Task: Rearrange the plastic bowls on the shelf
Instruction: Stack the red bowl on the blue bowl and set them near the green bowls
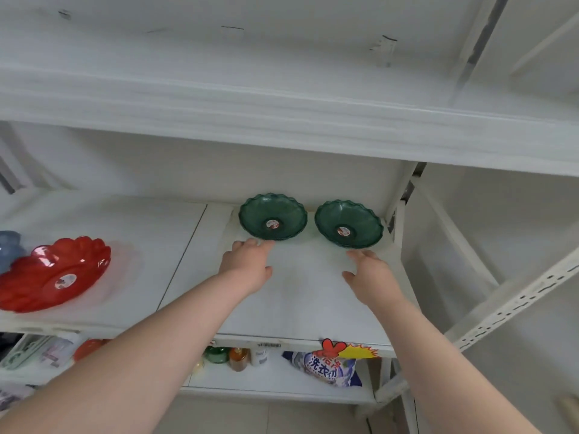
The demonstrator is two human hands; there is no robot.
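Two green scalloped plastic bowls stand side by side at the back right of the white shelf (300,302): the left green bowl (272,216) and the right green bowl (348,223), each with a round sticker inside. My left hand (247,264) reaches toward the left green bowl, fingertips at its front rim, holding nothing. My right hand (371,272) hovers just in front of the right green bowl, fingers apart and not touching it. A red scalloped bowl (53,272) sits at the shelf's left end.
A blue object (9,249) peeks out behind the red bowl. Another white shelf board (282,120) hangs low overhead. A slotted upright (513,305) runs at the right. The lower shelf holds bottles (238,358) and a detergent bag (326,368).
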